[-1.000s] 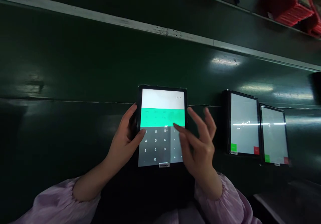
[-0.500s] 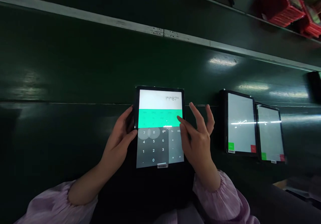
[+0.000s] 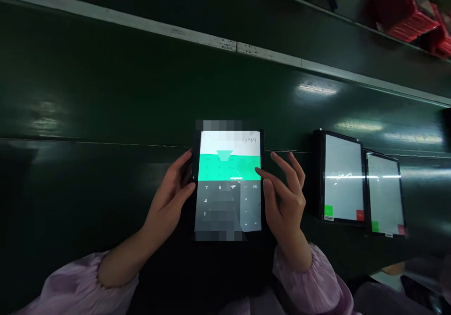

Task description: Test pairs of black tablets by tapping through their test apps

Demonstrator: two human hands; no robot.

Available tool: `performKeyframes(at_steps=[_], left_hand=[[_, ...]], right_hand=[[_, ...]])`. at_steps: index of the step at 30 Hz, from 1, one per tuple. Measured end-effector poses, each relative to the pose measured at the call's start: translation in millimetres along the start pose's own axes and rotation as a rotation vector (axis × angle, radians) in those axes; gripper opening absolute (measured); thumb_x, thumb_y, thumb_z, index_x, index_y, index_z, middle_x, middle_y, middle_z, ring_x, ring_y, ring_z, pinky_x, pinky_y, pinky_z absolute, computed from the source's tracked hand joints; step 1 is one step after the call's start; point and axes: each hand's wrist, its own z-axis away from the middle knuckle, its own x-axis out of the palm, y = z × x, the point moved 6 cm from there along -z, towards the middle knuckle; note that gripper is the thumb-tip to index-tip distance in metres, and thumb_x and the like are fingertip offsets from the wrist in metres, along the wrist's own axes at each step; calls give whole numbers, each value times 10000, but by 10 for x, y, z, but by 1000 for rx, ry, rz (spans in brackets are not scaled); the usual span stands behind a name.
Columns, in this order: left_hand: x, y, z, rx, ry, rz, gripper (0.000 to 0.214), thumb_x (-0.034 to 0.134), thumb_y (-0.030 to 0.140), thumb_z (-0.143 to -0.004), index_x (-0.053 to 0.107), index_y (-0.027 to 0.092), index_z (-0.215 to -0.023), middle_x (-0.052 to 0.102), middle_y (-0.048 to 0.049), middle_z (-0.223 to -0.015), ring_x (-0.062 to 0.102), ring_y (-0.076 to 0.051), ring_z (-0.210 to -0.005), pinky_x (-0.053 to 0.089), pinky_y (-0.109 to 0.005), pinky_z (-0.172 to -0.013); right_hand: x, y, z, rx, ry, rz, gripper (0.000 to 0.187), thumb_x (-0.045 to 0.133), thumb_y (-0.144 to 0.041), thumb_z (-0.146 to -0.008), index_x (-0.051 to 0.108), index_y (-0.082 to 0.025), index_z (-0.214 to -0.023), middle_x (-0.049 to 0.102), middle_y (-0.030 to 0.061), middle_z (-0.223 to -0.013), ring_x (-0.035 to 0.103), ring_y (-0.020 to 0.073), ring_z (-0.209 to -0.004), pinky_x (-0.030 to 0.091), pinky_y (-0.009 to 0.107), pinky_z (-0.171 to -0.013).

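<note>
A black-framed tablet (image 3: 229,181) with a calculator on its screen faces me: white display on top, green band in the middle, grey number keys below. My left hand (image 3: 171,192) grips its left edge, thumb on the front of the frame and fingers at the side, partly hidden. My right hand (image 3: 285,192) is at the right edge, its index fingertip on or just over the right end of the green band. The other fingers of that hand are spread and hold nothing. Pixelated blocks hide parts of the tablet's top and bottom.
On the dark green bench (image 3: 105,98) to the right, a tablet (image 3: 341,176) and another tablet (image 3: 385,195) lie side by side, with pale screens and green and red corners. Stacked red trays or folders (image 3: 405,11) stand far right. A pale rail (image 3: 158,26) crosses the bench.
The text on the calculator's display has become shorter, and the light circles on keys 7 and 8 are gone. Both hands keep nearly the same places; the whole view has shifted slightly.
</note>
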Motion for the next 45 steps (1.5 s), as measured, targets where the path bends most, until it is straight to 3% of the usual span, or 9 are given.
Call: performKeyframes(at_steps=[6,13,19,23,30,45], left_hand=[[15,20,12,4,-9,11,543,760,427,-980,647,305,-1497,589,-75,-1684,402,-388,-1659,379,-636,-1346],[71,23,0,29,-30,30,569,758,422,-977,626,295,-1516,573,-91,-1695,379,-388,-1671,321,-609,-1375],[85,42,1,38,-37,23,557,740,376,-982,613,289,-1518,571,-93,-1695,367,-375,-1678,330,-599,-1375],[85,43,3,42,-35,17,546,719,376,-992,607,301,-1521,571,-83,-1693,376,-370,-1675,354,-596,-1369],[74,34,-7,58,-59,39,557,731,407,-997,598,297,-1526,576,-93,-1687,367,-356,-1681,358,-575,-1373],[84,50,-6,93,-101,97,541,762,339,-978,617,322,-1499,605,-73,-1661,363,-349,-1684,389,-579,-1365]], right_hand=[[55,-116,21,-33,-46,-43,306,554,-143,-1081,831,-248,-1154,741,94,-1428,522,339,-1551,547,578,-1192],[70,-98,-3,-35,-84,-23,299,557,-164,-1085,820,-263,-1186,709,92,-1463,507,341,-1548,531,589,-1203],[222,-27,-103,-52,-143,85,318,553,-272,-1107,776,-282,-1333,579,131,-1602,393,406,-1611,425,707,-1256],[274,67,-160,-32,-189,127,361,508,-327,-1131,762,-316,-1388,518,107,-1678,318,428,-1660,376,755,-1277],[56,213,-183,51,-52,33,388,466,-330,-1151,841,-278,-1235,675,104,-1542,510,372,-1558,491,659,-1224],[88,172,-133,40,-63,-85,356,507,-266,-1132,849,-277,-1231,733,98,-1465,583,344,-1506,601,577,-1128]])
